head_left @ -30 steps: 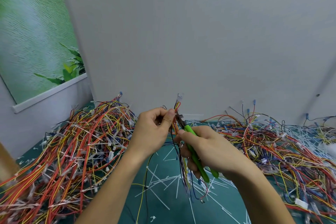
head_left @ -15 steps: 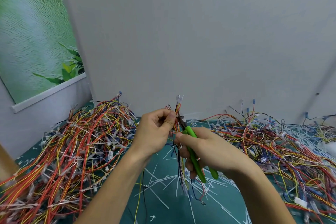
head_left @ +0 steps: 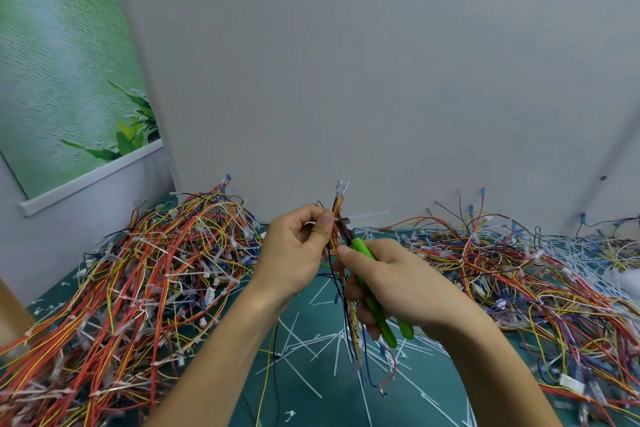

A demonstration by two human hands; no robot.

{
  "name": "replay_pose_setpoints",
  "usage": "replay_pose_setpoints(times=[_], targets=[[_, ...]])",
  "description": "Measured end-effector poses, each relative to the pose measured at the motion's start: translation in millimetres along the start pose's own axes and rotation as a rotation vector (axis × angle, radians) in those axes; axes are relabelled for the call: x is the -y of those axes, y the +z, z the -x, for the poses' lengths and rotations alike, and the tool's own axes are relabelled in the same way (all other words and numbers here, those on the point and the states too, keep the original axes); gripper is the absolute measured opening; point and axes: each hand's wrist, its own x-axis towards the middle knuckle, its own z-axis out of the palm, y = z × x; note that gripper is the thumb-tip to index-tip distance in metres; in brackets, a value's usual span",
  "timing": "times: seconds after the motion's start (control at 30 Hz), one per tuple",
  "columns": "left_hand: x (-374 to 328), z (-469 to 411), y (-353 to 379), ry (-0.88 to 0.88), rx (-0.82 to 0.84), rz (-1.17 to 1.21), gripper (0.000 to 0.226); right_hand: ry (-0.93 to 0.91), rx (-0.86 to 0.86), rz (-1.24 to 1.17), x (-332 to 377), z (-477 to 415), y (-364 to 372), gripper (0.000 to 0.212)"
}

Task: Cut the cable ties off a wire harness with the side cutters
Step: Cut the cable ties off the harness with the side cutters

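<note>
Head view: the left hand pinches the wire harness between thumb and curled fingers just below its top end and holds it upright above the green mat, probably so the bundle stays taut and the tie faces the tool. The right hand wraps round the green handles of the side cutters, whose dark nose points up into the bundle right beside the left thumb. A white cable tie sticks out sideways there, its tail free. Whether the blades are biting it I cannot tell. Cut ties litter the mat between two wire heaps, one left and one right.
</note>
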Motion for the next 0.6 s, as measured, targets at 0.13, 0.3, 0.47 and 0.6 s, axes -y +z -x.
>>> replay_pose_setpoints(times=[0.13,0.3,0.47,0.6], targets=[[0.6,-1.0,-2.2,0.042,0.018,-0.087,0.025,0.043,0.046,-0.096,5.4,3.4,-1.7,0.030],[-0.6,-1.4,-4.7,0.075,0.041,-0.141,0.024,0.047,0.029,-0.068,5.8,3.7,-1.8,0.030],[-0.3,-3.4,-8.9,0.083,0.040,-0.140,0.023,0.016,0.001,-0.063,3.5,2.3,-0.5,0.031],[0.3,-3.5,-8.5,0.099,-0.014,-0.193,0.022,0.018,-0.011,-0.082,3.7,1.2,0.8,0.031]])
